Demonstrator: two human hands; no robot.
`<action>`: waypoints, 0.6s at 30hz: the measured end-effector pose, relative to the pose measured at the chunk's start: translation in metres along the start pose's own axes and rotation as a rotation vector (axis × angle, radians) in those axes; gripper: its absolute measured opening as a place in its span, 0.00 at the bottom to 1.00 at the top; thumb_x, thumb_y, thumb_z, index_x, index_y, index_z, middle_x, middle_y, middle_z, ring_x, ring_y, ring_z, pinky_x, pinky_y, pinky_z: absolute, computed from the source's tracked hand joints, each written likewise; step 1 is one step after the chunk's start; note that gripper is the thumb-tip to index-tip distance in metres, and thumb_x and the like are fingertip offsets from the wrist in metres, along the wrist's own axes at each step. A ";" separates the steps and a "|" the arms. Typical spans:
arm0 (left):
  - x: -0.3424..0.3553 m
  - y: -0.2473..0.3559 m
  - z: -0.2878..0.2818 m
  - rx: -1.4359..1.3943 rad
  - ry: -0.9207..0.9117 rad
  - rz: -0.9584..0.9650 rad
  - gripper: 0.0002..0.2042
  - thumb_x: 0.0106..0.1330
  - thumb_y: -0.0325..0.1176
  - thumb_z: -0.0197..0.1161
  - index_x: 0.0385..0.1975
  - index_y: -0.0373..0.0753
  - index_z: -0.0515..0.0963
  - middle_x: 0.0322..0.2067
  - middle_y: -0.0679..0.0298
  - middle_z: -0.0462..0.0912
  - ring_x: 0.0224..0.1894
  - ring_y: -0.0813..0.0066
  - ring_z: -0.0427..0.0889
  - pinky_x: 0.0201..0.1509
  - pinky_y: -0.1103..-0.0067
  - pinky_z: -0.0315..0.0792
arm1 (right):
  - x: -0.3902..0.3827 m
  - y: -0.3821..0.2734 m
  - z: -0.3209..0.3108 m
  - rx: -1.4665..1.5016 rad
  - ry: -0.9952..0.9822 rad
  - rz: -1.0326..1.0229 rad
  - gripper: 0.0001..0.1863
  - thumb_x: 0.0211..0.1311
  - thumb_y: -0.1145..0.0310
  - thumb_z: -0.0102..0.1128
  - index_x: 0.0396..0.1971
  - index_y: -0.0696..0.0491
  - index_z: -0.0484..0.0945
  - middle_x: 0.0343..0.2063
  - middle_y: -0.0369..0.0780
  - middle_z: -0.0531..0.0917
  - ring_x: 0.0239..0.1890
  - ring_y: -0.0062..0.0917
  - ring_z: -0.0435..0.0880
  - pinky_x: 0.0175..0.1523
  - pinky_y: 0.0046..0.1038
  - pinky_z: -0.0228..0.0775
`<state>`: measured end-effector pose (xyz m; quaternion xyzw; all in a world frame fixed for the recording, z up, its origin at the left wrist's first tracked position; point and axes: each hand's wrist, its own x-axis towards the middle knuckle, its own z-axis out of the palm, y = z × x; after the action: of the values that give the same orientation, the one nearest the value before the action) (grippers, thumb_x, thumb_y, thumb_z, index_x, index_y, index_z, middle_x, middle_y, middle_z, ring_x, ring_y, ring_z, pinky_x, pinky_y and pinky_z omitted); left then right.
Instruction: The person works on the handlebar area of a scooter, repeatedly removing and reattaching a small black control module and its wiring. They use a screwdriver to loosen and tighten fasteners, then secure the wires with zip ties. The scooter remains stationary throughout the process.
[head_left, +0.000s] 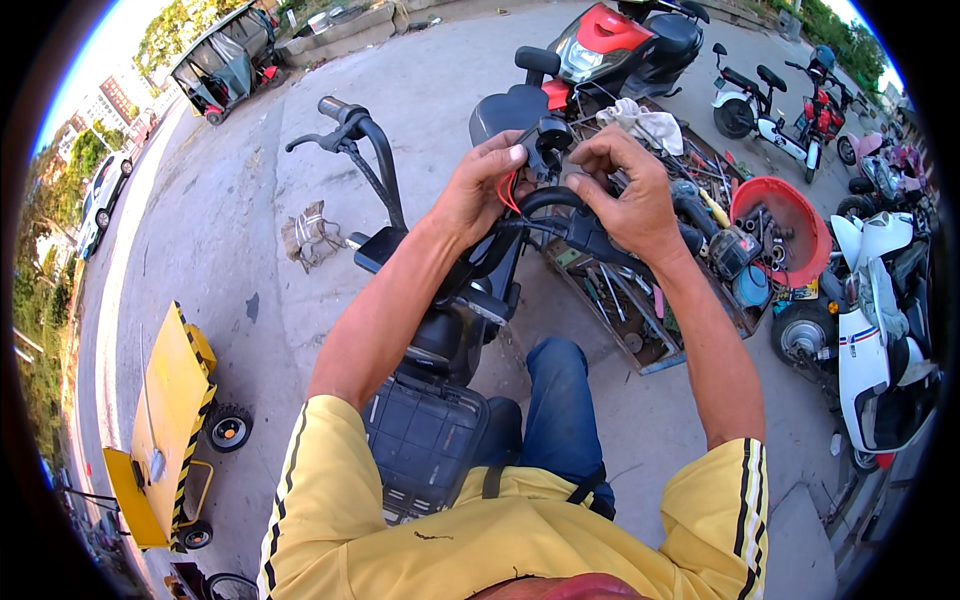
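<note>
- The black electric scooter (440, 340) stands on the concrete ground directly below the person, its handlebar (375, 150) curving up to the left grip.
- A white scooter (885, 330) is parked at the right edge, and a red scooter (610, 45) stands beyond the hands.
- An open toolbox (640, 310) full of tools lies on the ground right of the black scooter, with a red basin (800, 215) just beside it.
- The left hand (480, 190) is curled, thumb and fingers pinching the left side of a small black switch unit (548, 140) with red wires hanging from it.
- The right hand (625, 190) is curled too, fingertips pressed on the unit's right side.
- The unit sits between both hands, just above the handlebar's right end.
</note>
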<state>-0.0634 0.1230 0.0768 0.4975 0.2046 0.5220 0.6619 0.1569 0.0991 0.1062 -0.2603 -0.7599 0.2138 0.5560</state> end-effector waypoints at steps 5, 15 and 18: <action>0.001 -0.002 -0.007 -0.020 -0.052 0.064 0.30 0.63 0.37 0.71 0.64 0.35 0.71 0.52 0.57 0.83 0.53 0.67 0.83 0.62 0.70 0.75 | -0.001 0.000 -0.006 -0.106 -0.068 -0.004 0.07 0.59 0.73 0.72 0.33 0.59 0.83 0.27 0.36 0.79 0.27 0.20 0.76 0.33 0.23 0.67; -0.002 0.002 -0.001 -0.120 -0.088 0.073 0.26 0.61 0.26 0.71 0.59 0.39 0.73 0.54 0.53 0.83 0.57 0.63 0.83 0.65 0.67 0.74 | 0.001 0.000 -0.003 -0.163 -0.070 -0.068 0.07 0.58 0.74 0.70 0.32 0.61 0.82 0.28 0.38 0.80 0.27 0.25 0.78 0.33 0.26 0.69; -0.002 0.002 0.000 -0.125 -0.101 0.078 0.26 0.60 0.26 0.72 0.59 0.39 0.73 0.54 0.53 0.83 0.57 0.63 0.83 0.66 0.66 0.74 | 0.000 0.000 -0.005 -0.155 -0.077 -0.068 0.07 0.57 0.75 0.70 0.32 0.61 0.82 0.29 0.39 0.80 0.27 0.25 0.79 0.33 0.26 0.70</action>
<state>-0.0648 0.1212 0.0777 0.4886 0.1184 0.5332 0.6804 0.1614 0.0994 0.1080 -0.2684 -0.8032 0.1453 0.5116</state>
